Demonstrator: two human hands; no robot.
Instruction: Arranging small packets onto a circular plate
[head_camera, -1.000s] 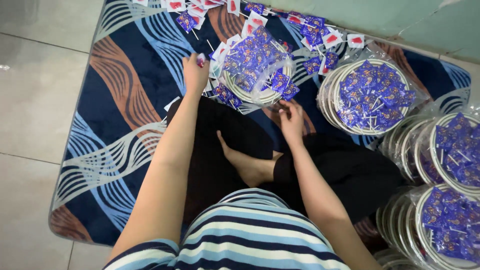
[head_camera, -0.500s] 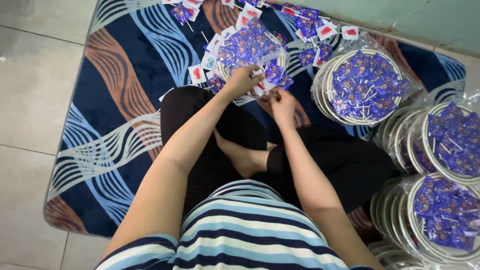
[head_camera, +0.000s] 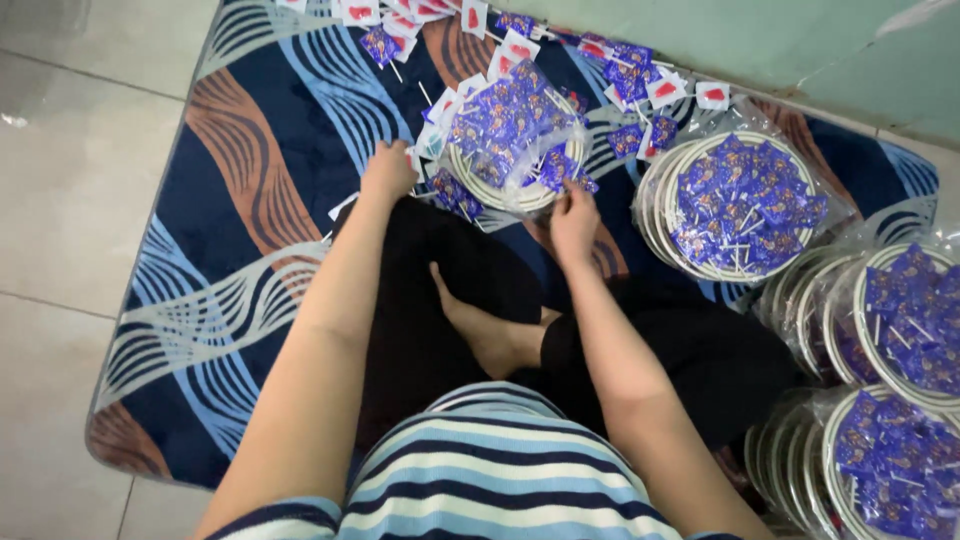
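Note:
I sit cross-legged on a blue patterned mat (head_camera: 250, 160). In front of my knees lies a white round plate (head_camera: 478, 172) heaped with purple-wrapped lollipops (head_camera: 505, 115), partly covered by a clear plastic bag (head_camera: 548, 160). My right hand (head_camera: 572, 222) pinches the bag at the plate's near right edge. At the plate's left side, my left hand (head_camera: 388, 170) rests knuckles up on the mat, beside a few loose lollipops (head_camera: 455, 195). Its fingers are hidden from me.
Stacks of bagged plates full of purple lollipops stand to the right (head_camera: 735, 205), (head_camera: 910, 320), (head_camera: 885, 465). Loose red-and-white and purple lollipops (head_camera: 480, 20) are scattered along the mat's far edge. Tile floor (head_camera: 70, 200) lies to the left, a green wall (head_camera: 800, 50) behind. My bare foot (head_camera: 490, 335) rests between my knees.
My left hand has moved from the plate's near edge out to its left side. My right hand has stayed at the plate's near right edge, on the bag.

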